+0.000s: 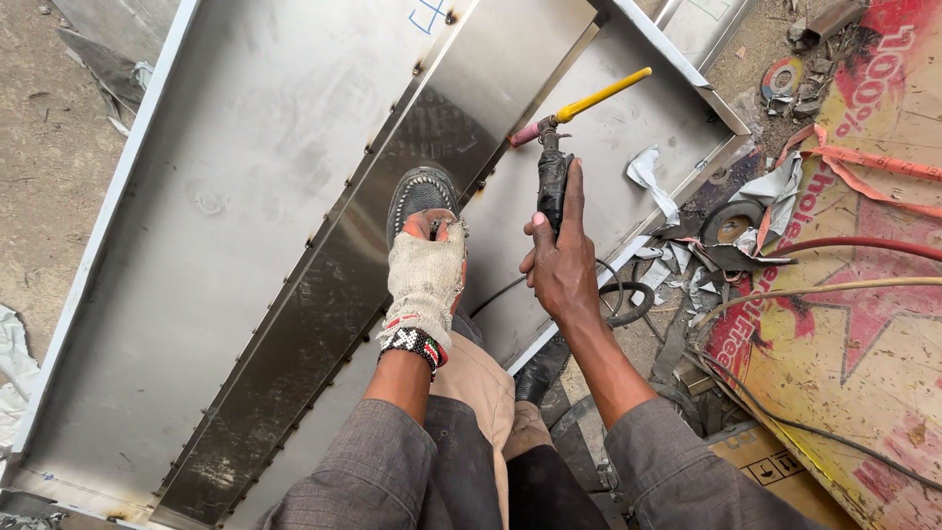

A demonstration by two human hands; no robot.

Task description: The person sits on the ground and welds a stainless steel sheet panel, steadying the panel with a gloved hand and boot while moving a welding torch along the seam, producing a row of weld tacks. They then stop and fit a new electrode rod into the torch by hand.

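Two hands work over one long stainless steel sheet assembly, which I take as the landmark: it lies flat on the dirt ground and runs from the lower left corner of the view up to the upper right. Near its middle, on the raised folded rib dotted with dark tack marks, a black shoe presses down. Just below the shoe, the left hand wears a frayed knit glove and a beaded wristband; its fingers curl together toward the shoe, but whether they pinch anything I cannot tell. Right of the rib, over the sheet's lower panel, the bare right hand is wrapped closed around the dark handle of a welding torch, thumb laid up along the grip. The torch's yellow back cap points up and right, and its pinkish nozzle sits just above the panel beside the rib. Judged from its look, the torch is light and rigid, best held at the handle as it is, though its trailing cable will tug. The sheet looks thin, springy, smooth and sharp-edged. Beyond the sheet's right edge lie metal scraps, hoses and a red-and-yellow printed board.
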